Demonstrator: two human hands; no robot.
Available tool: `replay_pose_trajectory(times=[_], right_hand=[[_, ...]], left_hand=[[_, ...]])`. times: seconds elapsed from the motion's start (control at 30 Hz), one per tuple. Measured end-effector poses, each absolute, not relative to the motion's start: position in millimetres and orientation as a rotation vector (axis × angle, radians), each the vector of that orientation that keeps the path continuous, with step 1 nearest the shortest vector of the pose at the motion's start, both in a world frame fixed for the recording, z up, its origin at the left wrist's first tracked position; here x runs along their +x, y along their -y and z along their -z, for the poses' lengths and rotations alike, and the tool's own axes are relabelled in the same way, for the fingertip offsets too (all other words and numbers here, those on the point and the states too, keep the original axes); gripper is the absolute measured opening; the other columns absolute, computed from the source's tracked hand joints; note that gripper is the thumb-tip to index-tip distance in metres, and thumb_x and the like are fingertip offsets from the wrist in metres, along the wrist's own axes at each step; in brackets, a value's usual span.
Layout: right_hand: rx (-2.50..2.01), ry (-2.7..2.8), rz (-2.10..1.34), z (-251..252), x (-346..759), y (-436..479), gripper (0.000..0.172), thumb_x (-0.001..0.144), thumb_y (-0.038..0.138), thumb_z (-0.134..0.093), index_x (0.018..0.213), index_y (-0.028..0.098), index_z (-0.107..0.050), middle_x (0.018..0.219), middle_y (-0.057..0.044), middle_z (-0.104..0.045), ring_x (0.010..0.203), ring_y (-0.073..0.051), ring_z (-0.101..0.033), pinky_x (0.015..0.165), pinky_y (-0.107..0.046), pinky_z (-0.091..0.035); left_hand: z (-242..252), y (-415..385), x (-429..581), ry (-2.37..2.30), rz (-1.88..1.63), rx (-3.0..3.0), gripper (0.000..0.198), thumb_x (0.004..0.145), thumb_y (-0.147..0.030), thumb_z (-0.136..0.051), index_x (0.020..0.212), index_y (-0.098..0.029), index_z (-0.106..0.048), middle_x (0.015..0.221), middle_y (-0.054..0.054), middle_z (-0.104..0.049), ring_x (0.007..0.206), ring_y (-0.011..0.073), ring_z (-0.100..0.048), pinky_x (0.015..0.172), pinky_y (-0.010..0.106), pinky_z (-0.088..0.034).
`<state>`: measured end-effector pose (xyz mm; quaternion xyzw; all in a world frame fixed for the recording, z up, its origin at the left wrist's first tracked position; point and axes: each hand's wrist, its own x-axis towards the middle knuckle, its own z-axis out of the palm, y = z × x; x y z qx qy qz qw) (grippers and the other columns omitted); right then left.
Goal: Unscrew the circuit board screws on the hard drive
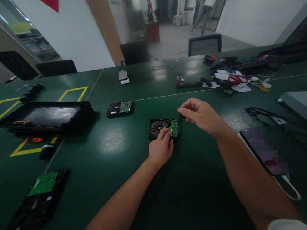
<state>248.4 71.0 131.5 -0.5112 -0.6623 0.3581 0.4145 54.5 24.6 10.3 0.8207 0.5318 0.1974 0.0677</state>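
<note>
A black hard drive (158, 127) lies on the green table (113, 147) with its green circuit board (174, 128) facing up. My left hand (161, 150) rests on its near edge, fingers curled and pressing on the circuit board. Just right of the drive, my right hand (199, 114) hovers with thumb and fingers pinched together; what they pinch is too small to make out.
A second hard drive (120, 108) lies further back and a third (39, 198) at the near left. A black tray (44, 117) sits at the left. A phone (266, 151) with a cable lies at the right; red scissors (236, 79) and tools lie behind. A person walks far off.
</note>
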Motion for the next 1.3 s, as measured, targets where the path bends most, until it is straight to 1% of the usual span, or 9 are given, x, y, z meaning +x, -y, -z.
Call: replay_pose_trajectory(times=[0.2,0.4,0.63,0.77,0.9,1.0,1.13,1.2,1.3], right_hand=[[-1.207,1.726,-1.027,-134.0,245.9,-68.9,0.026,0.097,0.045,-0.058,0.102,0.022,-0.069,0.105,-0.006,-0.074,0.058,-0.01,-0.058,0.048,-0.025,-0.044],[-1.211,1.715,-1.074,-133.9,244.4,-68.3,0.034,0.102,0.045,-0.049,0.12,0.022,-0.066,0.071,-0.001,-0.066,0.059,-0.015,-0.064,0.058,-0.029,-0.053],[-1.252,1.782,-0.88,-129.0,249.4,-70.4,0.03,0.094,0.051,-0.062,0.102,0.023,-0.069,0.091,-0.005,-0.071,0.068,-0.016,-0.061,0.057,-0.029,-0.049],[-1.346,1.756,-0.748,-124.4,251.6,-72.8,0.031,0.091,0.053,-0.065,0.095,0.022,-0.067,0.087,-0.005,-0.07,0.069,-0.017,-0.061,0.06,-0.03,-0.049],[-1.281,1.816,-0.803,-130.3,248.8,-68.9,0.028,0.094,0.05,-0.061,0.099,0.023,-0.068,0.09,-0.004,-0.07,0.065,-0.015,-0.061,0.058,-0.03,-0.049],[-1.237,1.865,-0.894,-134.6,245.4,-65.8,0.033,0.098,0.052,-0.056,0.101,0.023,-0.071,0.086,-0.004,-0.07,0.063,-0.014,-0.062,0.057,-0.029,-0.049],[-1.196,1.818,-0.989,-133.4,244.1,-66.8,0.038,0.102,0.051,-0.047,0.116,0.023,-0.069,0.093,-0.005,-0.071,0.066,-0.015,-0.065,0.061,-0.03,-0.053],[-1.202,1.828,-0.992,-132.7,244.6,-67.6,0.038,0.102,0.049,-0.047,0.12,0.023,-0.067,0.087,-0.004,-0.071,0.065,-0.015,-0.065,0.061,-0.03,-0.054],[-1.238,1.877,-0.891,-133.2,245.6,-67.3,0.034,0.099,0.05,-0.053,0.114,0.024,-0.069,0.084,-0.003,-0.07,0.068,-0.017,-0.064,0.06,-0.03,-0.051]], left_hand=[[-9.6,-24.8,54.4,-1.608,-0.59,2.465,0.042,0.099,-0.033,-0.048,0.139,-0.023,-0.054,0.147,0.007,-0.054,0.106,0.0207,-0.07,0.079,0.033,-0.062],[-10.1,-24.3,54.7,-1.606,-0.599,2.466,0.042,0.099,-0.033,-0.047,0.14,-0.024,-0.053,0.147,0.005,-0.054,0.106,0.0202,-0.069,0.08,0.032,-0.062],[-10.8,-24.4,54.3,-1.609,-0.589,2.459,0.042,0.099,-0.033,-0.047,0.14,-0.024,-0.053,0.148,0.006,-0.054,0.106,0.0208,-0.069,0.08,0.032,-0.062],[-11.3,-24.5,53.8,-1.6,-0.572,2.45,0.044,0.098,-0.033,-0.048,0.141,-0.024,-0.052,0.148,0.007,-0.053,0.108,0.0213,-0.069,0.083,0.034,-0.063],[-11.4,-24.5,54.1,-1.595,-0.576,2.449,0.043,0.098,-0.032,-0.048,0.141,-0.024,-0.052,0.148,0.007,-0.053,0.112,0.0213,-0.068,0.083,0.033,-0.062],[-11.2,-24.2,54.8,-1.602,-0.574,2.452,0.043,0.099,-0.032,-0.048,0.14,-0.023,-0.053,0.148,0.006,-0.053,0.114,0.0216,-0.067,0.083,0.032,-0.062],[-10.9,-24.2,55.4,-1.616,-0.563,2.447,0.042,0.099,-0.033,-0.048,0.14,-0.024,-0.053,0.149,0.006,-0.053,0.108,0.0207,-0.069,0.081,0.033,-0.062],[-10.7,-24.6,55.4,-1.614,-0.566,2.448,0.042,0.099,-0.033,-0.048,0.14,-0.024,-0.053,0.148,0.006,-0.053,0.107,0.0206,-0.069,0.081,0.032,-0.062],[-10.5,-24.9,55.1,-1.614,-0.567,2.447,0.042,0.099,-0.033,-0.048,0.14,-0.024,-0.054,0.148,0.006,-0.053,0.107,0.0207,-0.069,0.081,0.033,-0.062]])
